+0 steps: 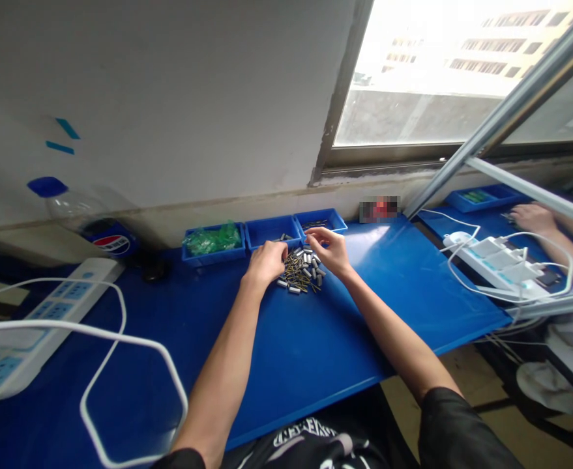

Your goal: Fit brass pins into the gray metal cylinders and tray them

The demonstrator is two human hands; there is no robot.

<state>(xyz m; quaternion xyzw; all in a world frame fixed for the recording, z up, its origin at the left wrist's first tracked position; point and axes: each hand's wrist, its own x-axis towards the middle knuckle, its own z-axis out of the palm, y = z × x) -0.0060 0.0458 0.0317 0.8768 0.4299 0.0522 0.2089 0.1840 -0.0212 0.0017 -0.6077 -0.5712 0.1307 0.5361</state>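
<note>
On the blue table lies a loose pile of brass-coloured screw-like pins (293, 266) mixed with short silver cylinders (307, 258). At the left edge of the pile is my left hand (265, 262), its fingers curled together just in front of the middle blue bin (261, 229). My right hand (330, 251) hovers over the right side of the pile, thumb and fingertips drawn close together. Whatever either hand pinches is too small to make out. A few silver pieces show in the middle bin, and thin dark pieces lie in the right blue bin (337, 221).
Green plastic film (212, 239) fills the left bin (188, 260). A cola bottle (100, 228) and a white power strip (78, 286) with looping cables stand left. To the right are a metal frame (450, 163), another power strip (496, 260) and another person's hand (533, 218).
</note>
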